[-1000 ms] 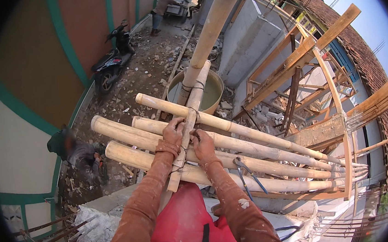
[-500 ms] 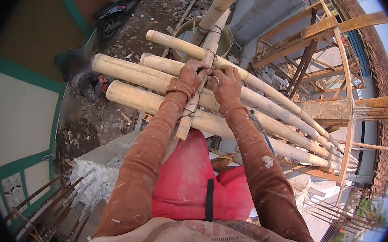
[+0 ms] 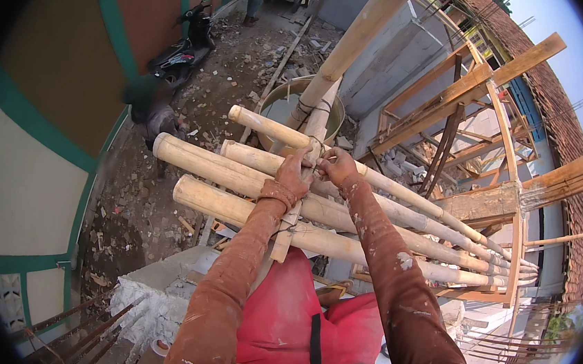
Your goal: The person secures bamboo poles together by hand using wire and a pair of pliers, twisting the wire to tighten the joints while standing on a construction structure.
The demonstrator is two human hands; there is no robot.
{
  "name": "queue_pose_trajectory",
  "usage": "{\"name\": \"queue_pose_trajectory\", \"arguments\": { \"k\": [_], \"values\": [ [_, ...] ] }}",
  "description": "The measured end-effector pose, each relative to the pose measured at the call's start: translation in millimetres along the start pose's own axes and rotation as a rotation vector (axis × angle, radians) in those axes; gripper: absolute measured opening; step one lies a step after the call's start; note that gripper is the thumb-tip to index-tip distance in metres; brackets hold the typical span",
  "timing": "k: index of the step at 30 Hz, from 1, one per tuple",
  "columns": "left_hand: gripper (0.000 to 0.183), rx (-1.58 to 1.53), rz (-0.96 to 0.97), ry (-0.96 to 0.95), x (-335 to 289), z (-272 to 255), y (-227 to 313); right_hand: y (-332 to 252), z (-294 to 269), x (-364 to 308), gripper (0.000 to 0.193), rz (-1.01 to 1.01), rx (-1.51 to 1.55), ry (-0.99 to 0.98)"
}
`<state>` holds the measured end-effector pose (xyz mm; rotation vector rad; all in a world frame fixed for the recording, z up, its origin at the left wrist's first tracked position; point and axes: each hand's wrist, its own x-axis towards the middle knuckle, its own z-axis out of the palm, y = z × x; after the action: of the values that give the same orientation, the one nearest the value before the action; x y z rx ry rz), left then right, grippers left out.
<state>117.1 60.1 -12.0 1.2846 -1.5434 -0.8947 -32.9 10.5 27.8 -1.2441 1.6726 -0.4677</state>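
Several bamboo poles lie side by side, fanned toward me at the left and converging at the right. Across them runs a flat light crosspiece, bound to poles with thin dark ties. My left hand rests on the crosspiece, its fingers curled in at a joint beside the thinner upper pole. At the same joint my right hand is closed in a pinch, fingertips almost meeting the left hand's. A thin dark tie seems to run between the fingers; its ends are hidden.
A thick bamboo pole slants up beyond the joint, past a round tub of greyish water. At right stands a timber frame. Rusty rebar juts from broken concrete at lower left. A person and a motorbike are farther off.
My view has tilted up, so the poles sit lower in the picture and more of the yard shows. Both hands stay at the same joint. The other person looks more upright.
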Motion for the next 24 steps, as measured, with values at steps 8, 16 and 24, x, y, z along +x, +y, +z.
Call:
{"name": "queue_pose_trajectory", "arguments": {
  "k": [8,16,24],
  "values": [
    [0.062,-0.051,-0.047,0.064,1.3,1.7,-7.2,1.7,-12.7,-39.6,0.036,-1.152,-1.217,0.157],
    [0.061,-0.062,-0.046,0.021,0.2,-0.3,-10.5,-8.0,-27.9,-24.2,0.03,-1.236,-1.307,0.033],
    [0.061,0.051,0.055,0.029,-0.8,1.4,-11.3,-30.1,14.6,-27.7,0.038,-0.167,-0.916,0.02]
  ]
}}
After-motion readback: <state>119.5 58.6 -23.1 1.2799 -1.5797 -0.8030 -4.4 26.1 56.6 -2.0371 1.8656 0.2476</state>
